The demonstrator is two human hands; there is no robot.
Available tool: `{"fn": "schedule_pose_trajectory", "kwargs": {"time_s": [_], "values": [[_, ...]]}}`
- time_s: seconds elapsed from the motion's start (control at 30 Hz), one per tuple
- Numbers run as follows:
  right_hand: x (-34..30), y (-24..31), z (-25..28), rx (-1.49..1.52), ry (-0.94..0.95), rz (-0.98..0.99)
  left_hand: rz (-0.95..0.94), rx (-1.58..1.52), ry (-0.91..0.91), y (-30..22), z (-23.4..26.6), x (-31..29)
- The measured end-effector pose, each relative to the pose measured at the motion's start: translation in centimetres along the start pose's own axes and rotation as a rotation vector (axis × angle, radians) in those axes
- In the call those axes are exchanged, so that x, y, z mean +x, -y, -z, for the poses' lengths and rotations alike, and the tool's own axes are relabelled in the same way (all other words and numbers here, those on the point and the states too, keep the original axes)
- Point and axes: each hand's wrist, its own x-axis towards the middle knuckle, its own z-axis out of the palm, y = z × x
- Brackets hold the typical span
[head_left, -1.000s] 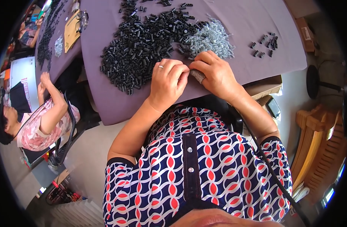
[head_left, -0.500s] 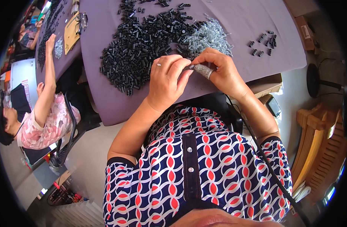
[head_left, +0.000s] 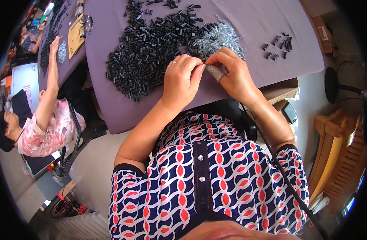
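My left hand (head_left: 180, 82) is closed in a pinch, thumb against forefinger, with a ring on one finger. My right hand (head_left: 237, 76) pinches too, its fingertips meeting the left ones above the table's near part. Greyish tape (head_left: 216, 73) wraps the right thumb. Whatever lies between the fingertips is too small and covered to make out. Just beyond the hands is a heap of small silvery pieces (head_left: 223, 38) that look like springs. To its left spreads a large heap of short black plastic tubes (head_left: 145, 54).
A few black pieces (head_left: 285, 43) lie apart at the right of the cloth-covered table (head_left: 267, 20). A black cable (head_left: 277, 164) runs down my right side, near a wooden frame (head_left: 331, 148). A co-worker (head_left: 47, 128) sits at another table on the left, beside folded glasses (head_left: 86, 25).
My left hand has turned and shifted slightly right, its fingers curling closer together. A small silvery bit that showed at the fingertips is now hidden. The right hand has moved slightly up.
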Motion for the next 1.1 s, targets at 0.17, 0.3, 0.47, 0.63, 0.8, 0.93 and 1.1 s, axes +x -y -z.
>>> {"fn": "schedule_pose_trajectory", "kwargs": {"time_s": [0.17, 0.3, 0.47, 0.63, 0.8, 0.93, 1.1], "values": [[0.1, -0.3, 0.1, 0.007, -0.028, -0.045, 0.066, -0.073, -0.004, 0.4, -0.5, 0.3], [0.2, -0.9, 0.6, -0.027, -0.046, -0.051, 0.108, -0.11, -0.019, 0.4, -0.8, 0.7], [0.1, -1.0, 0.9, -0.085, -0.069, -0.012, 0.049, -0.025, 0.001, 1.0, -0.9, 1.3], [-0.6, -0.4, 1.6, -0.018, -0.059, -0.057, 0.088, 0.04, -0.048, 0.6, 1.3, 1.8], [-2.1, -0.5, 1.2, -0.005, 0.005, -0.055, 0.117, 0.182, -0.062, 1.9, 5.3, -0.4], [-2.4, -0.5, -0.1, -0.014, 0.08, -0.014, -0.001, 0.299, 0.049, 1.1, 5.5, -2.2], [-2.3, -0.1, -0.2, -0.067, 0.065, 0.036, 0.001, 0.436, 0.101, 0.7, 4.9, -3.0]]}}
